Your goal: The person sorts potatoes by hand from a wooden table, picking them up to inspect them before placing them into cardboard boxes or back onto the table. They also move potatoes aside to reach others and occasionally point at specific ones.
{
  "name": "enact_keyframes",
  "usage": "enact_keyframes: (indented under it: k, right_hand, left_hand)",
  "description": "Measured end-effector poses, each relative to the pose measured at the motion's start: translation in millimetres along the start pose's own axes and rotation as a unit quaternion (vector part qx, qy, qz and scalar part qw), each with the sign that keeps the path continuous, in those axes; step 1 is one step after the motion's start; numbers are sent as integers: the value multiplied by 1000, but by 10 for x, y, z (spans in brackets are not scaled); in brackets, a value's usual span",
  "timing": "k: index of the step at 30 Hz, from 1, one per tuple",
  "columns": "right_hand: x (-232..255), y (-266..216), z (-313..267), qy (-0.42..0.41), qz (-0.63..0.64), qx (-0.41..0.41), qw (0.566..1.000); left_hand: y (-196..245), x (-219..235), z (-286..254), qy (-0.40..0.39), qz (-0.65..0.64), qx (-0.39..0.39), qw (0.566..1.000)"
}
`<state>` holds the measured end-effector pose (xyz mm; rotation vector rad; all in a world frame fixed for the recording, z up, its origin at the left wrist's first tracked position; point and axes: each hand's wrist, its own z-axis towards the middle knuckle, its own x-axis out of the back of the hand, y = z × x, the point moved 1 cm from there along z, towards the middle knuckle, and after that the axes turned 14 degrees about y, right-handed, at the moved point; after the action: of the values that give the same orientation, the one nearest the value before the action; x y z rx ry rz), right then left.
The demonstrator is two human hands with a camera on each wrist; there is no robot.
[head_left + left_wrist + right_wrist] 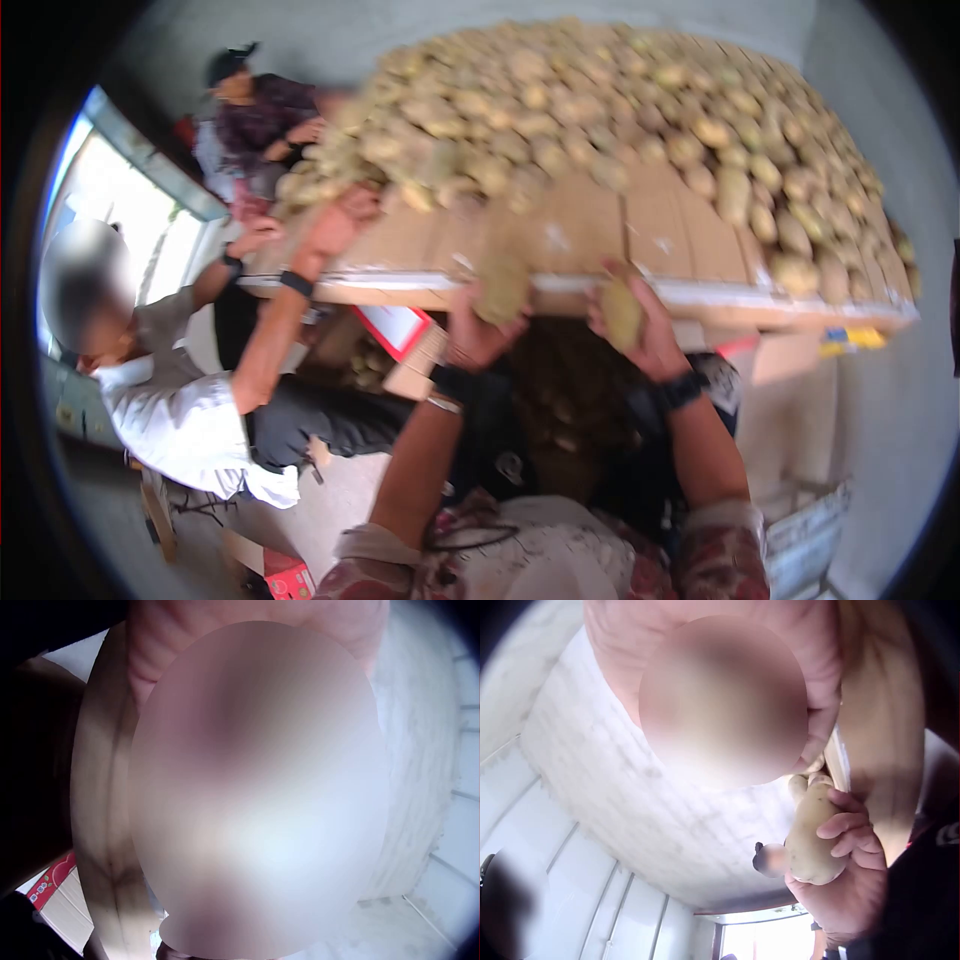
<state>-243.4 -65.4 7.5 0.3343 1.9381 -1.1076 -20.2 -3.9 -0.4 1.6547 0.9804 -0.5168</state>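
Observation:
Two potatoes are held up at the front edge of a cardboard-covered table. My left hand (474, 332) grips a large potato (503, 288), its fingers wrapped around the lower end; the right wrist view shows this potato (814, 840) with the fingers curled along its side. A short way to the right, my right hand (657, 335) holds another potato (622, 314) upright between thumb and fingers. In both wrist views a blurred patch covers much of the near hand's palm, hiding what lies there. Beyond the hands rises a big heap of potatoes (560, 110).
The cardboard tabletop (590, 225) has a taped front edge. At left, a person in a white shirt (190, 420) reaches to the heap; another person (262, 130) sits behind. Below the table stand an open carton (415, 370) and a dark space. A wall (900, 130) closes the right side.

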Motion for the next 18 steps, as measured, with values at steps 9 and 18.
enact_keyframes:
  k: [9, 18]
  right_hand:
    - [-158, -63, 94, 54, 104, -4, 993]
    - [-128, 30, 142, 83, -4, 25, 996]
  left_hand:
    - [102, 104, 76, -15, 22, 19, 999]
    - [113, 79, 72, -11, 2, 46, 999]
